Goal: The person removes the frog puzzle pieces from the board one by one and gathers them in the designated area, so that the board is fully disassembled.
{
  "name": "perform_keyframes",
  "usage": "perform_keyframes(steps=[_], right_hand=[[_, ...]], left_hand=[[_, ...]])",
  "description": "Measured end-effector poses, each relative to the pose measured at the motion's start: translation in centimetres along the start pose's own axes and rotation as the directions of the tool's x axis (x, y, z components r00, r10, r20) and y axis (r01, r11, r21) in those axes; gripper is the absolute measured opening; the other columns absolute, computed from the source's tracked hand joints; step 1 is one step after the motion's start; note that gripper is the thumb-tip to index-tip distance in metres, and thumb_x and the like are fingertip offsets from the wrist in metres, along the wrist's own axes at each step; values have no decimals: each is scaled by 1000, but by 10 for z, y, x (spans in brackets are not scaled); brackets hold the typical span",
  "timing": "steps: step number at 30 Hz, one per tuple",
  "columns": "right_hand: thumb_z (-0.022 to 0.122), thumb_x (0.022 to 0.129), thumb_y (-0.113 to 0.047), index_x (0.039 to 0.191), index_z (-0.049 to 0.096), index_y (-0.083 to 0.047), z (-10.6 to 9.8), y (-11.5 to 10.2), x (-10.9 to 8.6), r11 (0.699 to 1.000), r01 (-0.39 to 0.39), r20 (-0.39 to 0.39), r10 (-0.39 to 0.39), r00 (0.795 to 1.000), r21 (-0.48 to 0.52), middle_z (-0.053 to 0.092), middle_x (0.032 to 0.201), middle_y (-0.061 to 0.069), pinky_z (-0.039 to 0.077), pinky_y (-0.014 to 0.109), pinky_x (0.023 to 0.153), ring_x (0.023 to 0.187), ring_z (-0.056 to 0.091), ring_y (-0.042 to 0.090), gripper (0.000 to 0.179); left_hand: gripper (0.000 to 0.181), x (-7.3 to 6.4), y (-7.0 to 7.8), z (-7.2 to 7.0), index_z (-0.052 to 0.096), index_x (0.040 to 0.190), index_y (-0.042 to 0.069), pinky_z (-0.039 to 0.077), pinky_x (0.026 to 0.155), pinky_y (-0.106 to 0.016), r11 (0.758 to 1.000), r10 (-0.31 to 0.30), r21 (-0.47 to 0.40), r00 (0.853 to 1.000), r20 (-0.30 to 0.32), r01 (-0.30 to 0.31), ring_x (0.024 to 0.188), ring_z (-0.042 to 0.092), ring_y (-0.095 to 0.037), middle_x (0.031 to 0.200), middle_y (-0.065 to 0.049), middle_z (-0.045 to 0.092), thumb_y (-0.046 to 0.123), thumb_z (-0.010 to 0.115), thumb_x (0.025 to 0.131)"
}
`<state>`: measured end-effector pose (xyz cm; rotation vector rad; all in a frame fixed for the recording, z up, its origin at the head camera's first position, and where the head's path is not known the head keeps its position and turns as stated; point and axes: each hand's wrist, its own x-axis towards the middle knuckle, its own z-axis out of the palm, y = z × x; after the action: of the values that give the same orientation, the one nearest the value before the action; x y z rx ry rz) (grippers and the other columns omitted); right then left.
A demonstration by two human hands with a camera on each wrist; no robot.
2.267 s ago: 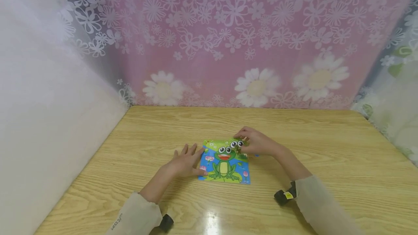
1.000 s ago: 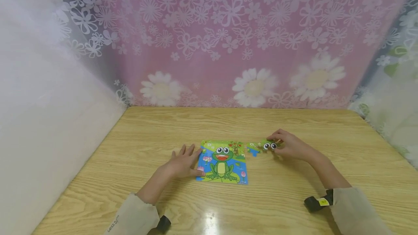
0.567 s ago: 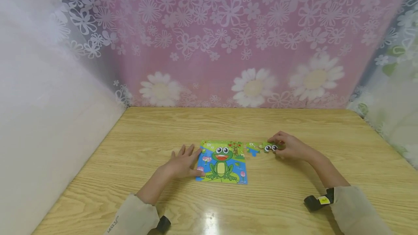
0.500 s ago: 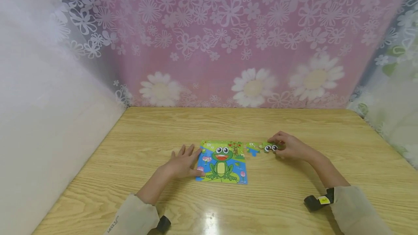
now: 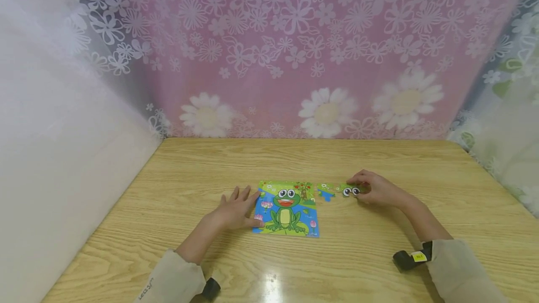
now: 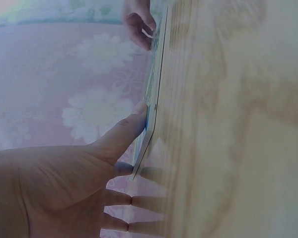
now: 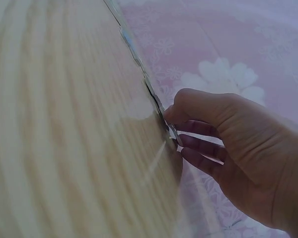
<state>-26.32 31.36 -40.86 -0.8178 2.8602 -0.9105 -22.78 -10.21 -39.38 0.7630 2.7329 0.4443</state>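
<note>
A square frog jigsaw puzzle (image 5: 285, 216) lies on the table in the head view. My left hand (image 5: 236, 213) is spread at its left side, thumb and forefinger touching the edge; the left wrist view shows the thumb (image 6: 124, 134) against the board. To the right, my right hand (image 5: 381, 191) pinches the right end of a jigsaw piece (image 5: 350, 191) printed with two big eyes. The right wrist view shows that piece edge-on, low at the table, with the thumb and fingers curled at its end. Another jigsaw piece (image 5: 326, 192), green and blue, sits between it and the puzzle.
Everything lies on a wood-grain table (image 5: 210, 162). A pink floral curtain (image 5: 269, 60) hangs behind its far edge. A white wall-like sheet (image 5: 76, 130) borders the left, and a pale leafy sheet (image 5: 505, 148) the right.
The right hand has carried the eye piece from over the puzzle's upper right corner to the table on the right, then slid it slightly further right. The left hand stays in place.
</note>
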Motion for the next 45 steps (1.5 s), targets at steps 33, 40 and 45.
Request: perform_keyframes(steps=[33,40,45], right_hand=[[66,82,-5,118,60,-1,0,1,-2,997,-15,31,12,999,72,50,114,11,38,48,87,105,44,30,36],[68,82,-7,118,58,0,-1,-1,-1,997,-16,24,14,1000,74,48,113,14,40,49,85,102,46,30,38],[68,83,-9,118,57,0,-3,-11,1,998,-4,0,4,1000,55,47,116,17,39,52,85,105,45,34,38]], left_hand=[[85,1,0,0,21,148,13,3,96,-68,1000,-15,-7,1000,17,15,133,1,-44,150,-19,10,53,59,83],[85,-1,2,-2,20,147,11,4,96,-68,1000,-3,-15,1000,16,3,133,2,-45,149,-21,10,52,59,84],[85,-2,2,-2,20,148,11,4,96,-68,1000,-3,-13,1000,16,4,133,2,-46,149,-21,10,52,59,84]])
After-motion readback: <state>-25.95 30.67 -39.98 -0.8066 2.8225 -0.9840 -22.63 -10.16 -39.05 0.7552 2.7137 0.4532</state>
